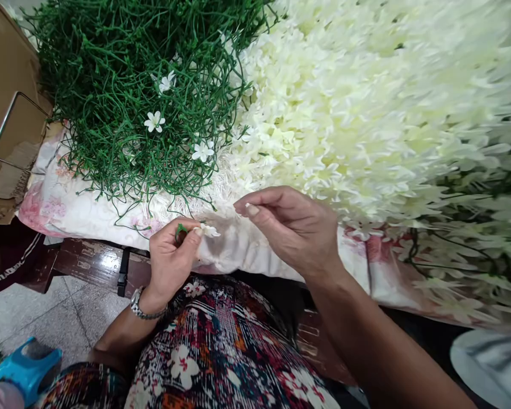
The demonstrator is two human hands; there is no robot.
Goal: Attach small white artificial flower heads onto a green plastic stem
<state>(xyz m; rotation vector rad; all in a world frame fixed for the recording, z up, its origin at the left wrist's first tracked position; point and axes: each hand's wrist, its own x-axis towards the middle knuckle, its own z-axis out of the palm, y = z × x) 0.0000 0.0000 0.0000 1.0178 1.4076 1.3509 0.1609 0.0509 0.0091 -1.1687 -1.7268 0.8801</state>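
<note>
My left hand (172, 255), a watch on its wrist, pinches a thin green stem (181, 232) with a small white flower (208, 230) at its tip. My right hand (292, 227) hovers just to the right, thumb and forefinger pressed together on something tiny and white that I cannot make out. Both hands are above the edge of a flowered cloth (68, 207). A tangle of bare green stems (123, 91) lies at the upper left, with three white flowers on it. A big heap of cream-white flowers (366, 102) fills the upper right.
A brown cardboard box (4, 85) with a metal handle stands at the far left. A dark wooden bench edge (93, 264) shows below the cloth. Grey floor tiles (68, 312) and a blue sandal (28, 369) are at lower left; my patterned lap lies below.
</note>
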